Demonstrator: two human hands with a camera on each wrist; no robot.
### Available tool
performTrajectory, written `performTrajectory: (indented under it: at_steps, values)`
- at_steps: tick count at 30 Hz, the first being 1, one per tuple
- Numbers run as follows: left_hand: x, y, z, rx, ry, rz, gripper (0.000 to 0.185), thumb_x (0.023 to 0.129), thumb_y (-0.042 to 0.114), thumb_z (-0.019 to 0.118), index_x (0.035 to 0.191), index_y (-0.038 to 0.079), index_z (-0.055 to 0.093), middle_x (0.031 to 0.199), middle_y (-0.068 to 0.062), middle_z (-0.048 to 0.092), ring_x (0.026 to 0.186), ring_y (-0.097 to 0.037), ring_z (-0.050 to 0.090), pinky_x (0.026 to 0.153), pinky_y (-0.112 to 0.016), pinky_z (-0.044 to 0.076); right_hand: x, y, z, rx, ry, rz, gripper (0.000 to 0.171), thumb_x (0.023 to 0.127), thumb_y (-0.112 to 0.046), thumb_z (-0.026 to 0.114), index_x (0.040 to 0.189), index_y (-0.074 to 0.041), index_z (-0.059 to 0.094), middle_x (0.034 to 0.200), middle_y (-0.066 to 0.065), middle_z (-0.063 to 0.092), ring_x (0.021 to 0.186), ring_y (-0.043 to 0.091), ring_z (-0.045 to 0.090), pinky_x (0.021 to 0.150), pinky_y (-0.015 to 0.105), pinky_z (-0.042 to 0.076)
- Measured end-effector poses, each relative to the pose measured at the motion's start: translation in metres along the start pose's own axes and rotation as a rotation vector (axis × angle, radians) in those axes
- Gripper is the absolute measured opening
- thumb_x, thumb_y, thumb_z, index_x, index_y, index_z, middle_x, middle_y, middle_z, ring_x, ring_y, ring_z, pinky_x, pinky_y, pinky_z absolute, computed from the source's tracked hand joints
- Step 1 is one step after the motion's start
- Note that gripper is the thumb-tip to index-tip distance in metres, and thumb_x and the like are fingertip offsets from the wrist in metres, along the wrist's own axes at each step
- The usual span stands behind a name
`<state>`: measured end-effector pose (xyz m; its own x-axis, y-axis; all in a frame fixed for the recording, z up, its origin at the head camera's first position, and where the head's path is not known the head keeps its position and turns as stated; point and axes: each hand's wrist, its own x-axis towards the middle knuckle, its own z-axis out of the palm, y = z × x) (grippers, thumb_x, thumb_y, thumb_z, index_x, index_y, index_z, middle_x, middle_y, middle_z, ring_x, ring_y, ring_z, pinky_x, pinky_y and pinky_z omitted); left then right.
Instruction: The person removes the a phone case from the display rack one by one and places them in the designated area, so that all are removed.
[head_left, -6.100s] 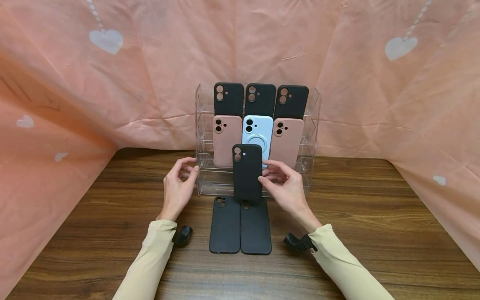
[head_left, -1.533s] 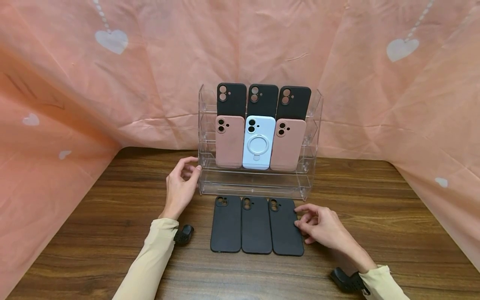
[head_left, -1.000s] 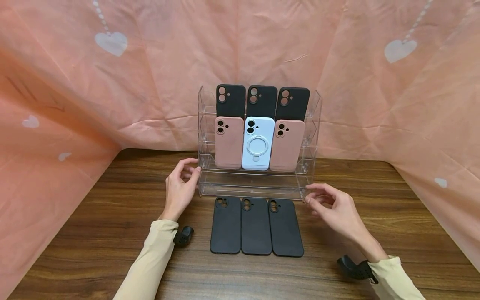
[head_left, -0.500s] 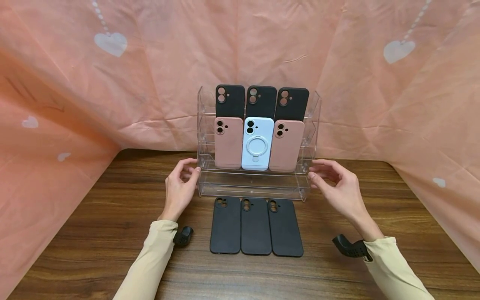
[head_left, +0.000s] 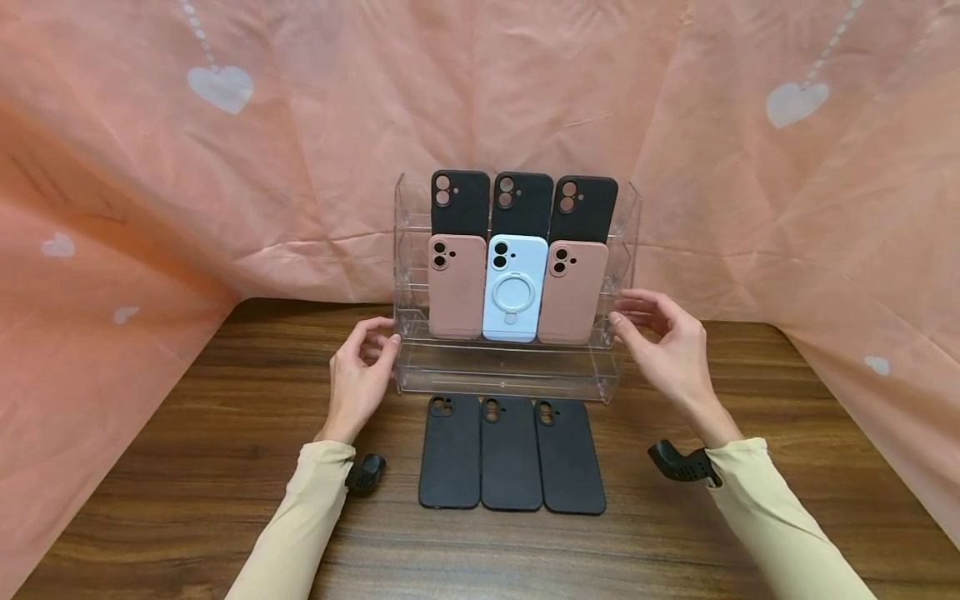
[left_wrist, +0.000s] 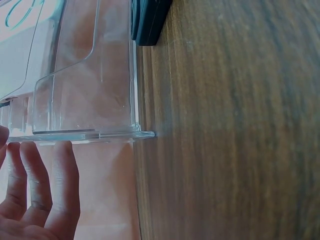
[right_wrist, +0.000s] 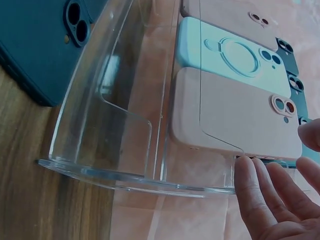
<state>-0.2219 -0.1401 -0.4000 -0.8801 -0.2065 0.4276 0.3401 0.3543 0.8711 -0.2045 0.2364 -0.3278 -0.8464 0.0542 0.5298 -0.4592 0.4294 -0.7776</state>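
A clear acrylic tiered rack (head_left: 502, 383) stands mid-table. My left hand (head_left: 358, 375) touches its left side panel with the fingertips; in the left wrist view the fingers (left_wrist: 62, 185) meet the panel's outer face, the thumb partly cut off. On the other side, my right hand (head_left: 671, 346) has its fingertips at the right panel, beside the right pink phone case (head_left: 573, 296); the thumb stands apart from the fingers in the right wrist view. Also on that tier are a pale blue phone case (head_left: 517, 250) with a ring and another pink phone case (head_left: 456, 292).
Black phone cases (head_left: 460, 204) fill the top tier, their lower parts hidden. In front of the rack, three black phone cases (head_left: 512, 458) lie side by side on the wooden table (head_left: 187, 467). A pink curtain (head_left: 337, 125) hangs behind and at both sides.
The black phone case that the right hand held was laid down as the rightmost of the row. The right hand then moved up to the rack's right side. My left hand stayed put.
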Motion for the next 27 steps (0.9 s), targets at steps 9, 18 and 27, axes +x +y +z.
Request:
performTrajectory:
  at_steps: [9, 18, 27]
  values:
    - [0.001, 0.001, 0.001, 0.004, 0.002, 0.001, 0.020, 0.097, 0.017, 0.070, 0.117, 0.019, 0.072, 0.085, -0.008, 0.067, 0.069, -0.030, 0.068, 0.051, -0.021, 0.057, 0.012, -0.002, 0.007, -0.050, 0.037, -0.024, 0.036, 0.092, -0.007, 0.075, 0.127, -0.004, 0.067, 0.115, 0.017, 0.073, 0.093, -0.009, 0.068, 0.076, 0.009, 0.058]
    - [0.000, 0.000, 0.001, 0.004, -0.001, 0.003, 0.021, 0.096, 0.016, 0.071, 0.118, 0.018, 0.071, 0.086, -0.009, 0.067, 0.069, -0.030, 0.068, 0.051, -0.023, 0.058, 0.019, -0.003, 0.014, -0.105, 0.025, 0.030, 0.043, 0.093, -0.015, 0.074, 0.133, -0.007, 0.064, 0.120, 0.022, 0.072, 0.084, -0.015, 0.065, 0.067, 0.009, 0.058]
    - [-0.001, 0.002, 0.000, 0.009, 0.000, 0.003, 0.022, 0.096, 0.015, 0.071, 0.118, 0.017, 0.071, 0.086, -0.009, 0.067, 0.067, -0.021, 0.067, 0.050, -0.024, 0.058, 0.025, -0.006, 0.026, -0.141, 0.018, 0.077, 0.055, 0.093, -0.013, 0.075, 0.143, -0.006, 0.053, 0.121, 0.026, 0.069, 0.096, 0.043, 0.075, 0.059, 0.006, 0.054]
